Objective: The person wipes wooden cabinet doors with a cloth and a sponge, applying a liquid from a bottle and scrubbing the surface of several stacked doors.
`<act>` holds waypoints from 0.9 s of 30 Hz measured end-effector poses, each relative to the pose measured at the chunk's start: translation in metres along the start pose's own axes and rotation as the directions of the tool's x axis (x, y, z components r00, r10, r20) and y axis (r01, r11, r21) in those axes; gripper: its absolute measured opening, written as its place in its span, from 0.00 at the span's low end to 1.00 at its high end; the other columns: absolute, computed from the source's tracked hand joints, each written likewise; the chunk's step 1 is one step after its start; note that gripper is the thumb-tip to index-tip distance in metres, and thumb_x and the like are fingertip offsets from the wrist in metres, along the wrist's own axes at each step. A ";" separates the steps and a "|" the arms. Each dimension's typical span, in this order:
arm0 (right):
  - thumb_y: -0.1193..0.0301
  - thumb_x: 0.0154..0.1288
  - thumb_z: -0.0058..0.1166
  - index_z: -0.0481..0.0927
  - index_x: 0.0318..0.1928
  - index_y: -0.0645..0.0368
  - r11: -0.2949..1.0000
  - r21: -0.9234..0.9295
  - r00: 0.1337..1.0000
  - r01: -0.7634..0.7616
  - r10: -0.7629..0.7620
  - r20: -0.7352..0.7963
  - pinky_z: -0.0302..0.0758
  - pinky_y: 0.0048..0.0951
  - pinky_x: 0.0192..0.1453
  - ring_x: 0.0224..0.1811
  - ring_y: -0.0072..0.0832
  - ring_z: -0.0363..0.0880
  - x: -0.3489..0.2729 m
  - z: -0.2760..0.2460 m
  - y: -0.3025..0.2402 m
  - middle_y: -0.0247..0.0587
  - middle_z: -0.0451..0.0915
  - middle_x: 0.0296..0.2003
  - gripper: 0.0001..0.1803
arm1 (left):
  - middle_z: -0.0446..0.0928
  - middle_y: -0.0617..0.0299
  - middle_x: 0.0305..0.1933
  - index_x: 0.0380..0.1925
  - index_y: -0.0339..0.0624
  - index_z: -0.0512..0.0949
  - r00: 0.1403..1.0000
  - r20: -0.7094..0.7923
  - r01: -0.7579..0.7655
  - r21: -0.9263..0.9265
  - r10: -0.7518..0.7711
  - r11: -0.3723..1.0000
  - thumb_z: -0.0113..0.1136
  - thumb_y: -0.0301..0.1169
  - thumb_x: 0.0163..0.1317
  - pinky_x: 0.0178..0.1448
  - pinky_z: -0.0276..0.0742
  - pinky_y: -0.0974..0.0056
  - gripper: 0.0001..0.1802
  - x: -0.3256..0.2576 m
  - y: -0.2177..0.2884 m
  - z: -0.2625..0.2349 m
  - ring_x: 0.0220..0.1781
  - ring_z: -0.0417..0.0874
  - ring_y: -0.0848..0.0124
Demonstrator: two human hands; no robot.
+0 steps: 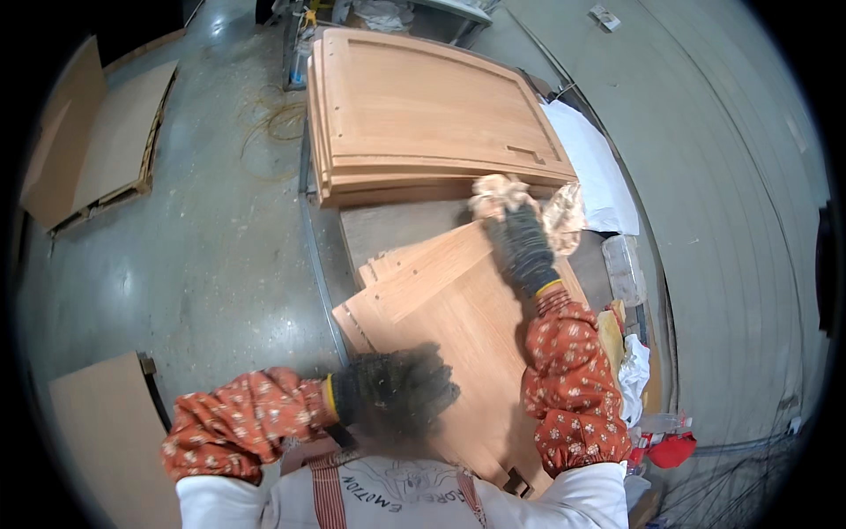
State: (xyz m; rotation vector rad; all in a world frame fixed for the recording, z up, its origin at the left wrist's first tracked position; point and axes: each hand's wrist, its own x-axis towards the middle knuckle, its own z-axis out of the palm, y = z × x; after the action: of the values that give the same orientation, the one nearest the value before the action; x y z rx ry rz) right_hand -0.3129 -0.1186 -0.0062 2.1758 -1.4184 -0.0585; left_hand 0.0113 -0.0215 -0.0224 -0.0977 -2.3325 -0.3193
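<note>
Below me lies a small stack of wooden door panels (458, 300), turned at an angle, with a raised frame and small holes along the edge. My right hand (522, 245), in a dark knit glove, is closed on a crumpled beige cloth (500, 196) at the far end of the top panel. Part of the cloth hangs out to the right of the fingers. My left hand (401, 388), gloved alike and slightly blurred, is over the near left part of that panel, fingers stretched out, holding nothing. Whether its palm touches the wood I cannot tell.
A taller stack of framed wooden panels (432, 106) stands just beyond on the workbench (388, 225). Along the right side are a white sheet (595, 167), a clear plastic box (624, 271), a white rag (633, 379) and a red item (671, 450). Brown boards on a pallet (123, 132) stand far left.
</note>
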 end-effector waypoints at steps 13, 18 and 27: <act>0.74 0.55 0.51 0.71 0.60 0.53 0.935 0.341 0.963 -0.097 0.001 0.271 0.56 0.55 0.72 0.69 0.55 0.59 0.017 -0.043 -0.007 0.52 0.67 0.64 0.28 | 0.80 0.47 0.43 0.40 0.35 0.81 0.976 -0.108 0.174 -0.118 -0.187 0.978 0.63 0.37 0.53 0.60 0.75 0.45 0.18 0.001 0.010 0.015 0.47 0.80 0.54; 0.73 0.63 0.45 0.66 0.66 0.45 0.964 0.047 0.964 0.260 -0.262 0.049 0.44 0.56 0.75 0.75 0.49 0.46 0.037 -0.082 -0.095 0.46 0.56 0.70 0.29 | 0.80 0.47 0.41 0.40 0.35 0.82 0.983 -0.122 0.135 -0.017 -0.136 0.991 0.64 0.38 0.52 0.60 0.75 0.46 0.19 0.000 0.005 0.014 0.45 0.81 0.54; 0.59 0.66 0.50 0.72 0.60 0.54 0.622 0.783 1.000 0.020 0.003 -0.028 0.60 0.49 0.69 0.64 0.45 0.65 0.041 -0.096 -0.090 0.53 0.68 0.59 0.24 | 0.80 0.46 0.44 0.43 0.35 0.81 0.954 -0.254 0.135 -0.107 -0.158 0.985 0.63 0.38 0.54 0.60 0.75 0.47 0.21 -0.008 0.009 0.028 0.48 0.81 0.53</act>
State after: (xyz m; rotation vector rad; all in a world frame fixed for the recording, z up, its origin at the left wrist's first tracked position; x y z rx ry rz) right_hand -0.1893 -0.0870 0.0447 2.8451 -1.5998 0.7354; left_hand -0.0016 -0.0055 -0.0452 0.0716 -2.0665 -0.4808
